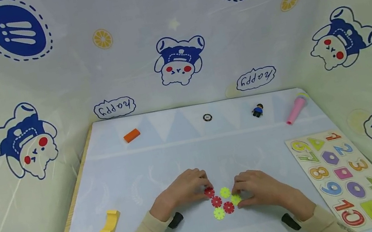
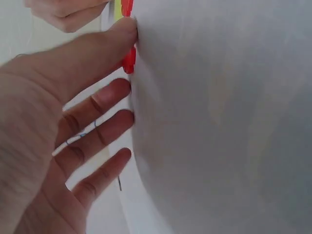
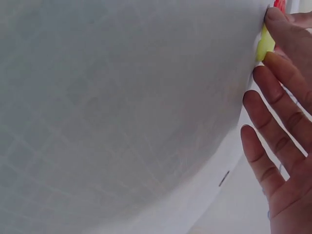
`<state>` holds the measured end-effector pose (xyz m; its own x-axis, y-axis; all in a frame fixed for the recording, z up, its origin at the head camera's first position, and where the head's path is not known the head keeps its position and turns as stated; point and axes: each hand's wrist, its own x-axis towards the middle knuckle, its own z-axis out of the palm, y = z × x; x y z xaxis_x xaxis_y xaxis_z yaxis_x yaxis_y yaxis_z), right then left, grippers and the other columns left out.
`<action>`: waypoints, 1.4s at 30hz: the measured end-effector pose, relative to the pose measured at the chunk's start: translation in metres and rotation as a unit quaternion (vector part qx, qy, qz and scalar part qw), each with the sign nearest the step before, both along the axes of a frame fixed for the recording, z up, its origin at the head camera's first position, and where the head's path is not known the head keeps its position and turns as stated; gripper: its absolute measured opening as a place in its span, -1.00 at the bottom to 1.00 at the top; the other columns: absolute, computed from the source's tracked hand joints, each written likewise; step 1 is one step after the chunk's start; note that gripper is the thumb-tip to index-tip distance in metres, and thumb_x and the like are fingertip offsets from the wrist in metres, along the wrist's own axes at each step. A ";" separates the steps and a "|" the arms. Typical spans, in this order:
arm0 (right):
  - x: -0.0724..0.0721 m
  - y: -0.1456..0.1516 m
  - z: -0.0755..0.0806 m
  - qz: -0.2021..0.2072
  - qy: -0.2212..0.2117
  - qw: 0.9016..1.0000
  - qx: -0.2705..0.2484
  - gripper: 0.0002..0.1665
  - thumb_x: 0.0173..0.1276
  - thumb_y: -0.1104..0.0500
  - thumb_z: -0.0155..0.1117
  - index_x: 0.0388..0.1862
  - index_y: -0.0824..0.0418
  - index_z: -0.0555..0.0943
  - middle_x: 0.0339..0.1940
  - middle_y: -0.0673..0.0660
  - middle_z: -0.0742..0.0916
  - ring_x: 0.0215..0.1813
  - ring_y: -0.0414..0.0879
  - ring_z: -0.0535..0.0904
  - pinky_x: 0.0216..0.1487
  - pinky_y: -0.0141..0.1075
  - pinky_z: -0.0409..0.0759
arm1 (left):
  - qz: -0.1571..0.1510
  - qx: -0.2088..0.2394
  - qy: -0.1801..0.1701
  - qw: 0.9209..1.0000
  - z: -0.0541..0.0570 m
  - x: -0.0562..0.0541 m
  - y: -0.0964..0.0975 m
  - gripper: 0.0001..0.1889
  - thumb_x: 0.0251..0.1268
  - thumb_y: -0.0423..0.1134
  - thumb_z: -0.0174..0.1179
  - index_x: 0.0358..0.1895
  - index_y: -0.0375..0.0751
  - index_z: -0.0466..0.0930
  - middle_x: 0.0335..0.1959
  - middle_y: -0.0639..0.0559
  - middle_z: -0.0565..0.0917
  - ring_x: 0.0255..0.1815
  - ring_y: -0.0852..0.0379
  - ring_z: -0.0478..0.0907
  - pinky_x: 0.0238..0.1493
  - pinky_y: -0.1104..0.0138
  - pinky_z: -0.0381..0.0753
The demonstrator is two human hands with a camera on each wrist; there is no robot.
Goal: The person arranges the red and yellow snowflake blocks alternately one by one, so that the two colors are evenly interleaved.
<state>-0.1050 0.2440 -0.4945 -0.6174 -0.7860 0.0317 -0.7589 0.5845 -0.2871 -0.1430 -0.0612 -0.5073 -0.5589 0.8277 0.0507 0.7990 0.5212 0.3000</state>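
A small cluster of flower-shaped notched plastic discs lies on the table, three red and three yellow-green. At its left side my left hand [image 1: 188, 184] pinches the far red disc [image 1: 209, 192] by its edge, thumb and forefinger on either side. Opposite, my right hand [image 1: 258, 187] holds a yellow-green disc [image 1: 236, 199] between thumb and forefinger. In the wrist views the held red disc [image 2: 129, 62] and yellow-green disc [image 3: 264, 45] appear edge-on at the tabletop. Between the hands lie another red disc [image 1: 216, 202], a nearer red disc [image 1: 228, 207] and two yellow-green discs [image 1: 225, 192].
A number-and-shape puzzle board [image 1: 344, 175] covers the right side. Along the back are an orange block [image 1: 131, 135], a black ring [image 1: 207, 117], a toy figure [image 1: 257, 110] and a pink toy microphone [image 1: 296, 109]. A yellow curved piece [image 1: 110, 223] lies at left.
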 end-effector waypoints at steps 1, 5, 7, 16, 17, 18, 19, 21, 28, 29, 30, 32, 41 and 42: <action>0.000 0.000 0.000 -0.001 0.000 1.000 0.003 -0.67 0.35 -0.19 0.63 -0.04 -0.08 0.82 -0.15 -0.24 0.73 -0.11 -0.37 0.60 0.06 -0.26 0.71 | -0.003 -0.004 0.005 1.000 0.000 -0.001 0.001 -0.74 0.34 0.00 0.57 0.01 0.07 0.86 -0.11 0.19 0.70 -0.06 0.22 0.57 0.11 0.35 0.58; 0.000 0.000 0.001 -0.012 -0.001 1.000 0.017 -0.67 0.34 -0.19 0.64 -0.04 -0.10 0.81 -0.13 -0.24 0.73 -0.08 -0.33 0.61 0.13 -0.20 0.71 | -0.016 -0.036 0.039 0.998 0.003 -0.005 0.002 -0.77 0.38 0.03 0.53 -0.03 0.08 0.84 -0.14 0.22 0.70 -0.08 0.24 0.56 0.16 0.32 0.58; 0.001 0.000 0.000 -0.017 0.001 1.000 0.022 -0.67 0.33 -0.19 0.65 -0.04 -0.12 0.81 -0.12 -0.25 0.73 -0.06 -0.31 0.62 0.16 -0.16 0.71 | -0.021 -0.049 0.053 0.997 0.004 -0.008 0.002 -0.78 0.38 0.03 0.50 -0.03 0.09 0.83 -0.13 0.23 0.71 -0.07 0.24 0.56 0.19 0.30 0.58; -0.002 -0.003 -0.002 -0.009 0.022 0.999 0.024 -0.69 0.29 -0.20 0.66 -0.13 -0.12 0.79 -0.19 -0.27 0.72 -0.11 -0.33 0.59 0.11 -0.23 0.69 | 0.019 -0.025 0.054 0.998 0.013 -0.052 -0.003 -0.80 0.35 -0.09 0.48 -0.05 -0.01 0.80 -0.08 0.15 0.74 0.03 0.11 0.61 0.23 0.16 0.63; -0.003 -0.004 -0.002 -0.009 0.022 0.999 0.025 -0.70 0.29 -0.20 0.65 -0.13 -0.13 0.79 -0.19 -0.27 0.72 -0.10 -0.33 0.59 0.12 -0.23 0.69 | 0.028 -0.025 0.052 0.998 0.013 -0.058 -0.004 -0.81 0.34 -0.11 0.48 -0.06 -0.02 0.80 -0.08 0.13 0.75 0.03 0.10 0.62 0.23 0.15 0.64; -0.005 -0.005 -0.001 -0.009 0.023 0.999 0.025 -0.70 0.30 -0.20 0.65 -0.13 -0.12 0.79 -0.19 -0.27 0.73 -0.10 -0.32 0.60 0.13 -0.22 0.68 | 0.038 -0.028 0.051 0.998 0.012 -0.065 -0.005 -0.82 0.33 -0.12 0.47 -0.07 -0.02 0.80 -0.09 0.13 0.75 0.02 0.09 0.62 0.23 0.13 0.64; -0.007 -0.007 -0.001 -0.007 0.027 0.999 0.022 -0.70 0.29 -0.19 0.65 -0.13 -0.12 0.79 -0.19 -0.26 0.73 -0.10 -0.32 0.60 0.13 -0.22 0.69 | 0.047 -0.030 0.047 0.997 0.012 -0.071 -0.006 -0.83 0.34 -0.13 0.47 -0.07 -0.03 0.80 -0.10 0.12 0.76 0.00 0.08 0.62 0.23 0.12 0.64; -0.011 -0.009 0.001 -0.008 0.034 0.999 0.018 -0.70 0.29 -0.18 0.66 -0.14 -0.11 0.79 -0.19 -0.25 0.74 -0.10 -0.30 0.61 0.13 -0.19 0.69 | 0.067 -0.033 0.047 0.996 0.010 -0.083 -0.006 -0.83 0.36 -0.15 0.47 -0.06 -0.05 0.81 -0.11 0.09 0.76 -0.03 0.07 0.62 0.21 0.12 0.64; -0.028 -0.021 0.008 -0.008 0.053 0.998 0.011 -0.70 0.26 -0.14 0.68 -0.15 -0.08 0.80 -0.22 -0.20 0.75 -0.14 -0.29 0.61 0.06 -0.23 0.69 | 0.152 -0.014 0.039 0.988 0.002 -0.113 0.002 -0.80 0.44 -0.19 0.47 0.03 -0.14 0.82 -0.01 -0.01 0.75 0.01 -0.01 0.62 0.21 0.10 0.65; -0.030 -0.025 0.009 -0.004 0.052 0.999 0.011 -0.70 0.26 -0.14 0.68 -0.14 -0.07 0.80 -0.22 -0.19 0.76 -0.14 -0.28 0.61 0.05 -0.24 0.69 | 0.159 -0.013 0.036 0.987 0.001 -0.114 0.002 -0.80 0.45 -0.19 0.46 0.03 -0.14 0.83 0.02 -0.03 0.75 0.04 -0.03 0.62 0.22 0.08 0.64; -0.033 -0.028 0.010 0.001 0.050 0.999 0.013 -0.70 0.27 -0.14 0.67 -0.14 -0.07 0.80 -0.22 -0.18 0.76 -0.15 -0.28 0.62 0.04 -0.25 0.68 | 0.166 -0.013 0.034 0.985 0.000 -0.115 0.002 -0.80 0.45 -0.18 0.46 0.03 -0.14 0.83 0.04 -0.04 0.75 0.06 -0.04 0.63 0.24 0.07 0.64; -0.039 -0.034 0.013 0.003 0.052 0.998 0.021 -0.69 0.28 -0.15 0.66 -0.13 -0.06 0.80 -0.21 -0.17 0.77 -0.14 -0.26 0.63 0.04 -0.26 0.68 | 0.176 -0.010 0.032 0.984 -0.002 -0.116 0.002 -0.79 0.46 -0.17 0.46 0.04 -0.14 0.85 0.07 -0.05 0.75 0.09 -0.07 0.65 0.28 0.04 0.62; -0.093 -0.047 0.016 -0.068 0.066 0.994 0.050 -0.65 0.32 -0.08 0.66 -0.04 0.04 0.83 -0.13 -0.05 0.81 -0.15 -0.15 0.72 0.05 -0.13 0.75 | 0.194 0.002 -0.001 0.981 0.002 -0.117 0.003 -0.73 0.47 -0.14 0.47 0.12 -0.14 0.85 0.03 -0.04 0.75 0.15 -0.08 0.66 0.54 -0.02 0.45; -0.100 -0.050 0.015 -0.081 0.061 0.994 0.048 -0.65 0.33 -0.08 0.66 -0.02 0.06 0.83 -0.13 -0.04 0.82 -0.16 -0.14 0.73 0.03 -0.12 0.75 | 0.194 -0.001 -0.006 0.981 0.002 -0.117 0.003 -0.73 0.47 -0.14 0.47 0.12 -0.14 0.85 0.03 -0.04 0.75 0.15 -0.08 0.66 0.54 -0.02 0.44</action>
<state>-0.2050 0.1943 -0.4799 -0.7327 -0.6791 0.0442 -0.6779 0.7226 -0.1349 -0.2597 -0.0581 -0.5049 -0.8326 0.5523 0.0407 0.5364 0.7860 0.3074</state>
